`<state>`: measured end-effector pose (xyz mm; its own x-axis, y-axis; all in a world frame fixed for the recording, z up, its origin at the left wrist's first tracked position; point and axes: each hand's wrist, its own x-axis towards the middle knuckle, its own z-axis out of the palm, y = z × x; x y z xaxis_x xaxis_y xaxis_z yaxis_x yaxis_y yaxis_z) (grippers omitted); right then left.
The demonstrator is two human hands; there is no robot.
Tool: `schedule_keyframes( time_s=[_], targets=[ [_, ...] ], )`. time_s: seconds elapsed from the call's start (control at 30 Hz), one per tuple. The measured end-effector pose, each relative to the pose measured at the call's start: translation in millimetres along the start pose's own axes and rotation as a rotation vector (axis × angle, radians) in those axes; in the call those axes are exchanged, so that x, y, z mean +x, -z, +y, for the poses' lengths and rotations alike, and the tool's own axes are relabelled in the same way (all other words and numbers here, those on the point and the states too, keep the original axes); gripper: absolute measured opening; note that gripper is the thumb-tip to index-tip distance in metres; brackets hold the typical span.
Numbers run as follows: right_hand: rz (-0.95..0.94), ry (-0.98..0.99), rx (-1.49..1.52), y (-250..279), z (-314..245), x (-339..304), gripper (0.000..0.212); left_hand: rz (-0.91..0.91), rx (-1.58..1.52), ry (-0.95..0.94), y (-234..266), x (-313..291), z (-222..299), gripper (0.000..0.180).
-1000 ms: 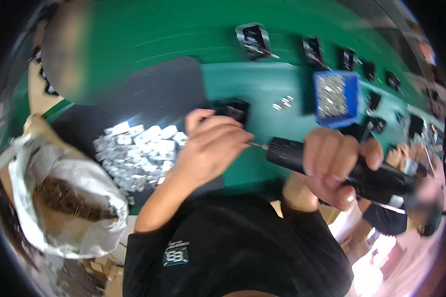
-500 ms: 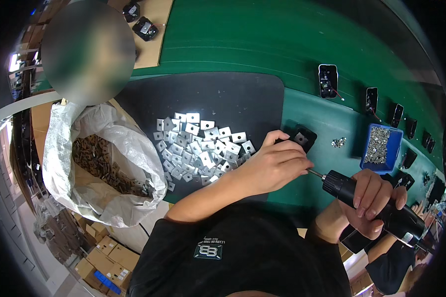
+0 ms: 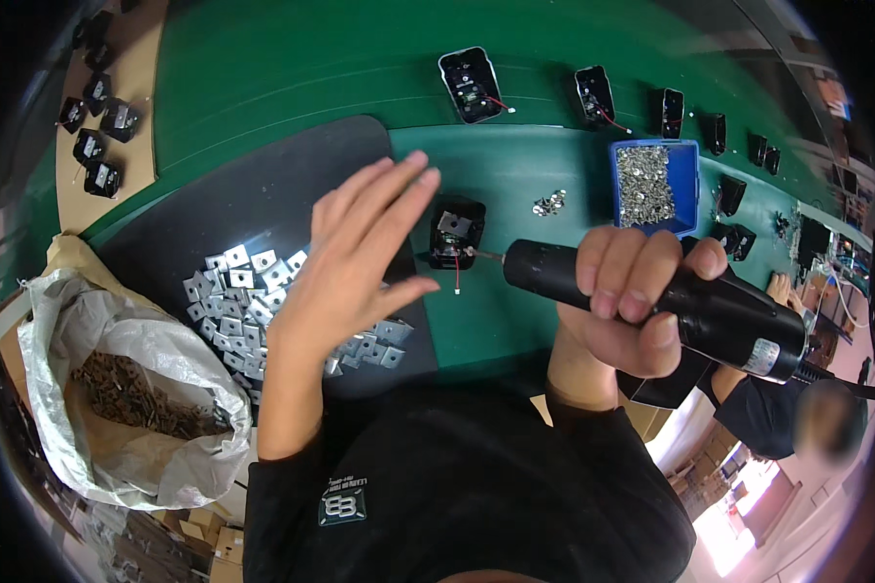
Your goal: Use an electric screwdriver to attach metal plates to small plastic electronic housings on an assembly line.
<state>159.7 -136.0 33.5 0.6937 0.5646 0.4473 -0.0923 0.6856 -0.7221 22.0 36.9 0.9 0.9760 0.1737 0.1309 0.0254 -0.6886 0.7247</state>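
My right hand (image 3: pixel 624 306) is wrapped round a black corded electric screwdriver (image 3: pixel 544 270). Its bit points left, and the tip is at the lower right edge of a small black plastic housing (image 3: pixel 443 243). A small silvery bit shows at that tip, probably a screw. Inside the housing sits a metal plate (image 3: pixel 454 224) with a hole, and a red wire with a white connector (image 3: pixel 458 291) hangs out at the near side. My left hand (image 3: pixel 345 262) is raised left of the housing, fingers stretched and holding nothing, partly hiding a pile of square metal plates (image 3: pixel 238 309) on the dark mat.
Several loose screws (image 3: pixel 550 202) lie beyond the screwdriver, beside a blue bin (image 3: pixel 688 185) of screws. More black housings (image 3: pixel 472 87) line the green belt (image 3: pixel 292 68). A white sack (image 3: pixel 49 389) of brown metal parts stands at left. A co-worker (image 3: pixel 758 418) is at right.
My left hand has moved off the screwdriver bit and opened, rising to the left of the housing. The screwdriver's tip has come to the housing. The view has shifted to the right.
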Motion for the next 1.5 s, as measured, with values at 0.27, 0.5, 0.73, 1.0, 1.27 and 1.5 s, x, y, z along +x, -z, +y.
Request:
schedule_keyframes(
  time_s=[0.27, 0.5, 0.73, 1.0, 1.27, 1.5],
  targets=[
    [0.167, -0.039, -0.141, -13, 10, -2, 0.044, -0.094, 0.048, 0.012, -20, 11, 0, 0.082],
    [0.151, 0.011, -0.199, -8, 16, -2, 0.041, -0.029, 0.038, 0.026, -26, 16, 0, 0.074],
    [0.18, 0.003, -0.171, -8, 18, -3, 0.042, -0.026, 0.021, 0.038, -27, 17, 3, 0.073],
    [0.034, -0.033, -0.181, -5, 21, 3, 0.036, -0.048, 0.013, 0.038, -25, 22, 2, 0.067],
    [0.06, 0.009, -0.292, -23, 30, 9, 0.032, 0.006, 0.031, -0.008, -24, 21, -3, 0.067],
    [0.135, 0.138, -0.123, -7, 8, 15, 0.04, -0.093, 0.179, 0.006, 1, 18, 7, 0.065]
  ],
)
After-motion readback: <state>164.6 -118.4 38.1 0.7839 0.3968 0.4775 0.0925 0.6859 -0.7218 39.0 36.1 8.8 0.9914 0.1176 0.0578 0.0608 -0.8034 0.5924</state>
